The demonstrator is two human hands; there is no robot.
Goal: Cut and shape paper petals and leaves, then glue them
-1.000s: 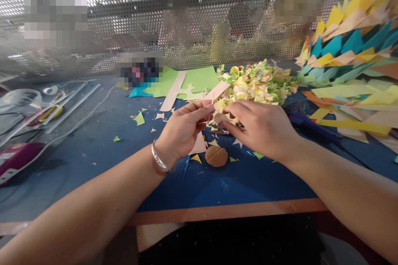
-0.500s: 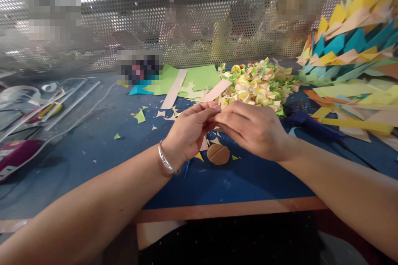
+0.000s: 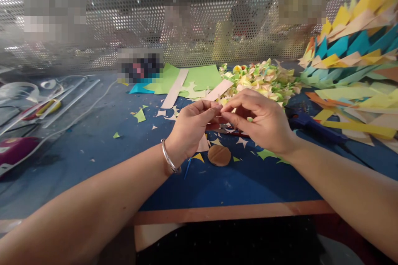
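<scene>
My left hand [image 3: 192, 126], with a silver bangle on its wrist, pinches thumb against fingers above the table. Meeting it fingertip to fingertip, my right hand [image 3: 256, 118] also pinches, its index finger and thumb touching. Whatever lies between the fingertips is tiny and mostly covered; I cannot make it out. Below the hands lies a round brown cardboard disc [image 3: 219, 155], among star-shaped and curved paper scraps [image 3: 241, 142]. A thin red and grey tool [image 3: 238, 133] shows partly under my right hand. Just behind is a heap of small folded paper pieces [image 3: 264, 78].
Green paper sheets [image 3: 199, 75] and pale pink strips [image 3: 175, 89] lie at the back. On the right are a blue glue gun [image 3: 314, 126], paper strips [image 3: 357, 128] and a spiky layered paper piece [image 3: 351, 43]. Left, a purple device [image 3: 18, 149] and clear sticks [image 3: 73, 103]. A perforated metal screen [image 3: 199, 20] stands behind.
My right hand has turned and lifted slightly, its fingers now more arched, uncovering the red tool and green scraps beneath. The left hand keeps its pinch nearly in place.
</scene>
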